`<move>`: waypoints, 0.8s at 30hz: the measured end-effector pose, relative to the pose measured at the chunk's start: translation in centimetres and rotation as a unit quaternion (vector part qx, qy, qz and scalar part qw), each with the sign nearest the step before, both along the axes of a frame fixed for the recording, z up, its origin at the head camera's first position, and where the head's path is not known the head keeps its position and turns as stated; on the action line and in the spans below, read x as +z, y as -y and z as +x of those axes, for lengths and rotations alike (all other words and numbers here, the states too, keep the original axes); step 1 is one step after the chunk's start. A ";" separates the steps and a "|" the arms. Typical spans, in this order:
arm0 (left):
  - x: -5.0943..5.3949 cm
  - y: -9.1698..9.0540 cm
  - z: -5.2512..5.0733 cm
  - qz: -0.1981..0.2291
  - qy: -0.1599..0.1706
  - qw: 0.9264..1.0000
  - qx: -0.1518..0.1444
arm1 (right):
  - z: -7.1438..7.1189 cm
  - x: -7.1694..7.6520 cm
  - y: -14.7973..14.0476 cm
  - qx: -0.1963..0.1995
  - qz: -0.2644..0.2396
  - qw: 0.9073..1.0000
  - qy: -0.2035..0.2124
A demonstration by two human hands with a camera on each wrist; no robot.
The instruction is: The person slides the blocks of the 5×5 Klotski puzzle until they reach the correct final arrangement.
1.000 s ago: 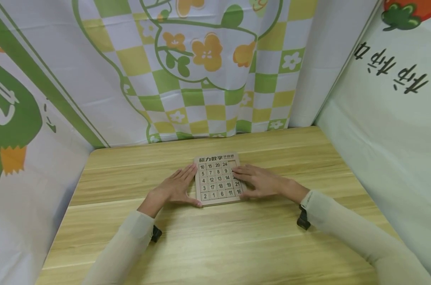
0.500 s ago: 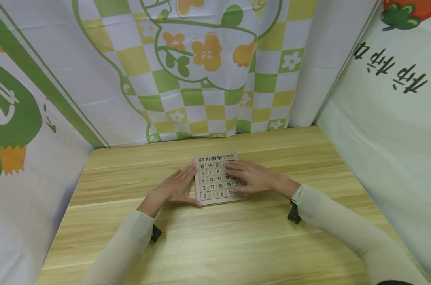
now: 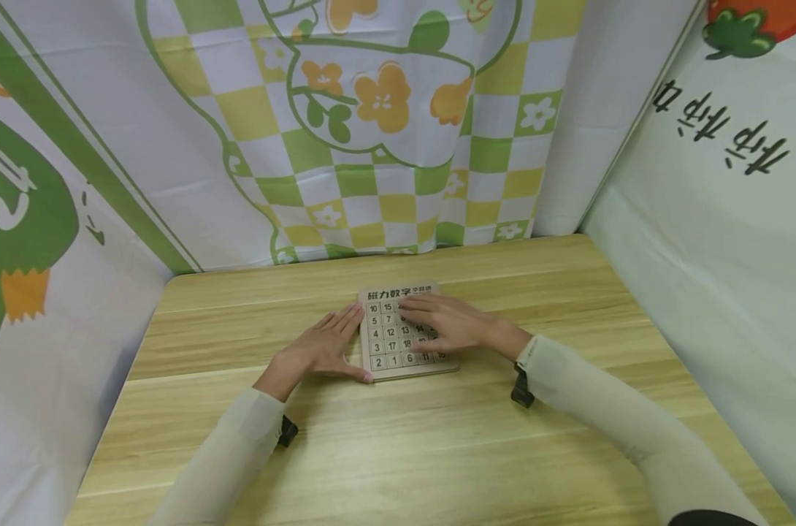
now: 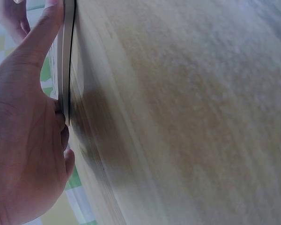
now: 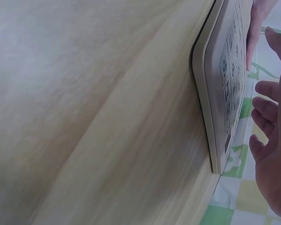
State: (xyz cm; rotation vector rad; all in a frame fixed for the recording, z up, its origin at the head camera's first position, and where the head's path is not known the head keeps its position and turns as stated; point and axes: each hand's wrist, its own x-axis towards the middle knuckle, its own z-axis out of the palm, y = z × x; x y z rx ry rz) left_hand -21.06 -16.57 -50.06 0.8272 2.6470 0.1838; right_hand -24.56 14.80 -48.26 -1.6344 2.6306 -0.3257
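A sliding number puzzle (image 3: 386,341) lies flat on the wooden table, its square tiles numbered and dark lettering along its far border. My left hand (image 3: 319,351) rests against it, straight fingers along the left edge and the thumb at the near left corner. In the left wrist view that thumb (image 4: 35,44) stretches along the puzzle's near side. Over the right part of the tiles hangs my right hand (image 3: 453,324), covering several numbers and the far right corner slot. The right wrist view shows its fingers (image 5: 267,110) slightly bent, apparently just off the tile face, holding nothing.
Bare wooden table top (image 3: 398,453) surrounds the puzzle. A checked cloth with flowers (image 3: 372,197) hangs behind the far edge. White printed sheets (image 3: 700,241) close in both sides. Black wrist straps (image 3: 521,387) sit at both cuffs.
My right hand has slid left across the puzzle, from its right edge to over the middle right tiles, covering more numbers. The left hand and the puzzle stay in place.
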 end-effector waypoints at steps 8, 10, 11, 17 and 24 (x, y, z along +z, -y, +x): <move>0.0 0.0 0.0 -0.005 0.003 1.000 0.002 | -0.7 -0.5 1.2 -0.009 0.011 1.000 0.018; 0.0 0.0 0.0 -0.005 0.002 1.000 0.002 | -0.8 -0.6 1.5 -0.011 0.013 1.000 0.025; 0.0 0.0 0.0 -0.005 0.001 1.000 0.002 | -0.8 -0.6 1.7 -0.011 0.013 0.999 0.030; 0.0 0.0 -0.1 -0.005 0.002 1.000 0.002 | -1.1 -1.0 2.6 -0.023 0.030 0.998 0.041; 0.2 0.1 0.0 -0.003 0.004 1.000 0.000 | -1.5 -1.8 3.8 -0.026 0.038 0.998 0.046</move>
